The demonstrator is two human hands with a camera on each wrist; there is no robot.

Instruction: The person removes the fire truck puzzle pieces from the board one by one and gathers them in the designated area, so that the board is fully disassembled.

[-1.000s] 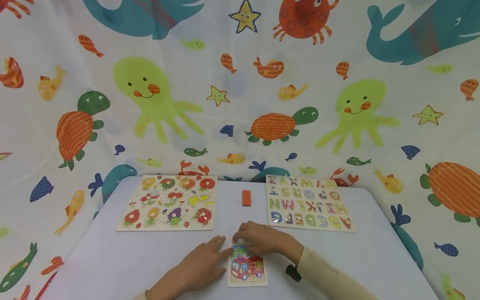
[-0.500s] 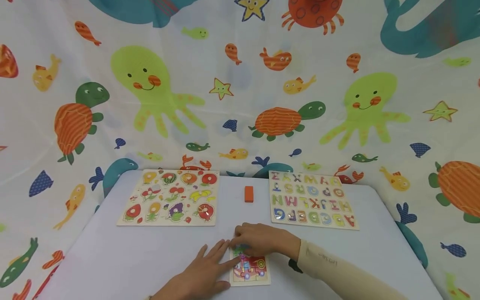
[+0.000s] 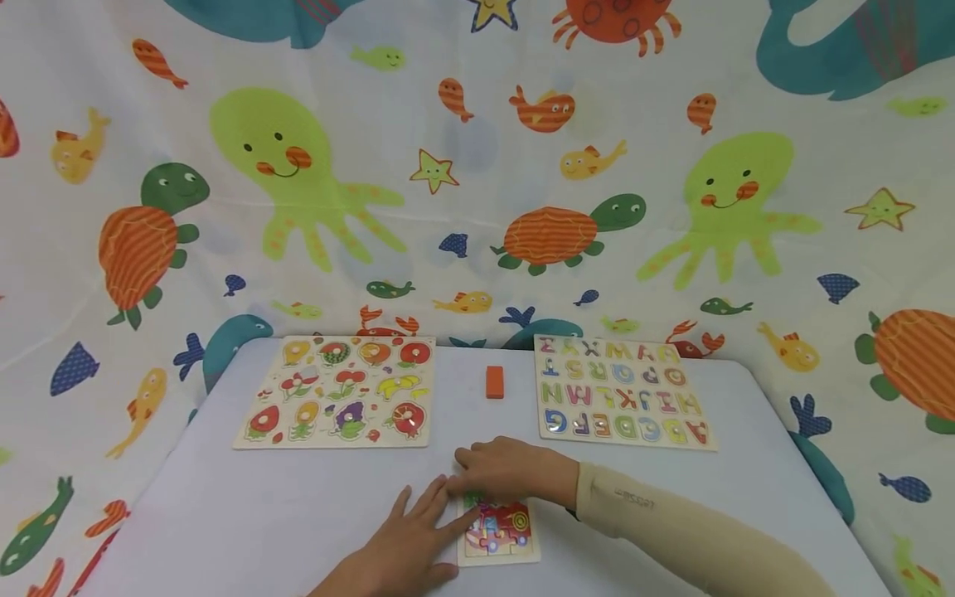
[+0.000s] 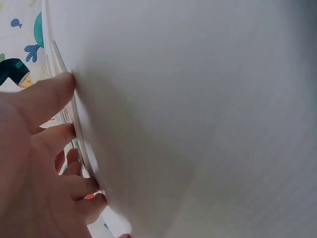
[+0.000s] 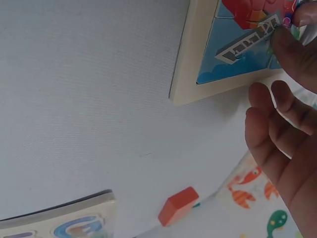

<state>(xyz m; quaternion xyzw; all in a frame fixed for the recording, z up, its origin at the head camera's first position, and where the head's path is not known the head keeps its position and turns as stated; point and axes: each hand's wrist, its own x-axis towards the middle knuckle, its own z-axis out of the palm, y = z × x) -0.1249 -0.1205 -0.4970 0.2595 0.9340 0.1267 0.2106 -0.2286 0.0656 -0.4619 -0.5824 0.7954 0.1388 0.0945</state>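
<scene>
A small jigsaw puzzle with a red fire truck picture and pale wooden frame lies flat on the white table. At its left side rests my left hand, fingers spread, one finger reaching over the picture. The left wrist view shows that hand's fingertips against a thin board edge. My right hand is over the puzzle's far end and hides it. In the right wrist view, its thumb touches the picture near a grey ladder, while its other fingers bend loosely beyond the frame.
A fruit puzzle board lies at the back left, and an alphabet puzzle board at the back right. Between them sits an orange block. Behind the table hangs a sea-animal curtain.
The head view has shifted slightly. My right hand has edged left over the puzzle's far end. One left finger now reaches further over the picture, and a dark object is now hidden by my right sleeve.
</scene>
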